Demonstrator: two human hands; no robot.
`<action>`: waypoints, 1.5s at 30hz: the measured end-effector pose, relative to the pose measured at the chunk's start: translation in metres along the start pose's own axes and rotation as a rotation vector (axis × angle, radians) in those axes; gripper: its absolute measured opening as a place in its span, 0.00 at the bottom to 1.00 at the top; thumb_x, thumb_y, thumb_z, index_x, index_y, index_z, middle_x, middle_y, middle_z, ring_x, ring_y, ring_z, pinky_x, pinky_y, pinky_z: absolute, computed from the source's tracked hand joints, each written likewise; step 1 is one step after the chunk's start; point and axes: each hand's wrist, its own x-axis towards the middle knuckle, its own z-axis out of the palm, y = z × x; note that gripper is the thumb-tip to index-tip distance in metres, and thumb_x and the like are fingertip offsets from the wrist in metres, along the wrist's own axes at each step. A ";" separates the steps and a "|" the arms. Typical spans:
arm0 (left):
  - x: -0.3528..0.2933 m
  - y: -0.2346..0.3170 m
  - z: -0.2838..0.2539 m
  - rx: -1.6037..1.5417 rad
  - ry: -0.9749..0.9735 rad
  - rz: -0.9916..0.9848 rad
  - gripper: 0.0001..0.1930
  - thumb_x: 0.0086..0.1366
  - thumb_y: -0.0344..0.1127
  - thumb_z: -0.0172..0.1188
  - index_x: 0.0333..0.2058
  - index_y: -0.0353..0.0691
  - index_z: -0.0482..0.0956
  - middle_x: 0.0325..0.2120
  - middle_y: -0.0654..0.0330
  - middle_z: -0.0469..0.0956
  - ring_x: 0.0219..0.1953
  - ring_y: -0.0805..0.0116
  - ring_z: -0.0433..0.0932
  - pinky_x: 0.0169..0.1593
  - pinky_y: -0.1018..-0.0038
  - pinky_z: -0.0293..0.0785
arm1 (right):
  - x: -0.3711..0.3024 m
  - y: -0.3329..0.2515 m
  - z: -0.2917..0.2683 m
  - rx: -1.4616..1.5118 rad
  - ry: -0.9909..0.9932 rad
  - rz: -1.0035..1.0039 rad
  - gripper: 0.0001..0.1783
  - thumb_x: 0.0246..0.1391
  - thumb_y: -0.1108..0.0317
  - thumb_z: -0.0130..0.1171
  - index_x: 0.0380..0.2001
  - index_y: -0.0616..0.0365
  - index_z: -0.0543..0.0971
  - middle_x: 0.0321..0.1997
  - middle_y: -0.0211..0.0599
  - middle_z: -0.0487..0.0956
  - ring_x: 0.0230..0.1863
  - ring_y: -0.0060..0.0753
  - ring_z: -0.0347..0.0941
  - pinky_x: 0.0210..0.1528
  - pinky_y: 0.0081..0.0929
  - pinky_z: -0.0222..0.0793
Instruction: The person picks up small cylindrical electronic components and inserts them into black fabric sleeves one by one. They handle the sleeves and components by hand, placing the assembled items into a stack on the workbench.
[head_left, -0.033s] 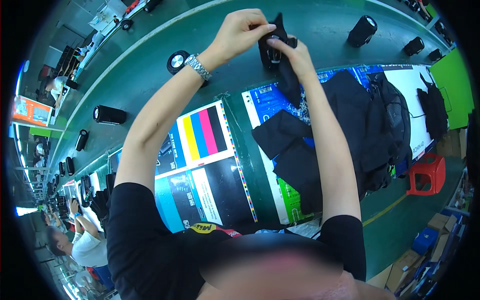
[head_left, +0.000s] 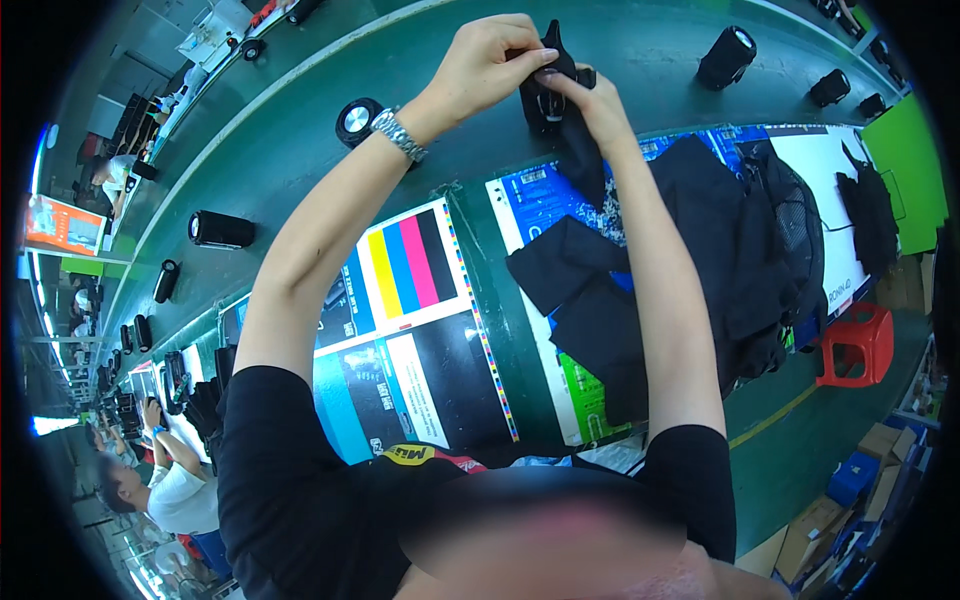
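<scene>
Both hands are up at the top middle, over the green conveyor belt, working on a piece of black cloth (head_left: 578,160). My left hand (head_left: 490,62), with a metal watch at the wrist, pinches the cloth's upper edge. Thumb and fingers of my right hand (head_left: 597,105) close on it from the right side. The cloth stands in a point above the fingers and its lower part hangs beside my right wrist. Within the cloth, a dark object with a shiny part (head_left: 549,103) shows below the fingertips; its kind is mostly hidden.
Black cylindrical speakers (head_left: 726,57) (head_left: 221,230) stand or lie along the belt; one speaker (head_left: 357,121) is beside my left wrist. Black cloth pieces (head_left: 690,250) heap on printed sheets (head_left: 405,330) before me. A red stool (head_left: 857,345) stands at right; a co-worker (head_left: 185,490) sits at left.
The whole view has shifted very slightly. Both hands keep their grip on the black cloth, whose pointed tip sits a little higher above the fingers.
</scene>
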 end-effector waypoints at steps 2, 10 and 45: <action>0.001 0.000 -0.002 -0.037 -0.011 0.027 0.12 0.60 0.39 0.62 0.27 0.33 0.80 0.24 0.57 0.76 0.25 0.68 0.74 0.29 0.75 0.68 | 0.007 -0.001 -0.005 -0.036 0.001 0.001 0.20 0.42 0.58 0.69 0.33 0.64 0.80 0.31 0.32 0.81 0.31 0.18 0.75 0.34 0.16 0.68; -0.009 0.022 0.009 -0.192 0.236 -0.109 0.08 0.60 0.33 0.62 0.29 0.32 0.81 0.33 0.57 0.76 0.31 0.67 0.76 0.35 0.76 0.71 | 0.016 -0.045 -0.054 -0.683 -0.229 0.068 0.44 0.35 0.43 0.72 0.47 0.69 0.75 0.34 0.41 0.79 0.34 0.27 0.74 0.39 0.23 0.69; -0.094 0.048 0.041 -0.835 0.436 -0.688 0.23 0.70 0.48 0.46 0.49 0.32 0.74 0.43 0.57 0.78 0.47 0.70 0.75 0.52 0.74 0.66 | 0.010 -0.085 -0.115 0.455 0.483 0.171 0.26 0.56 0.43 0.54 0.26 0.58 0.75 0.22 0.31 0.73 0.25 0.26 0.69 0.26 0.26 0.67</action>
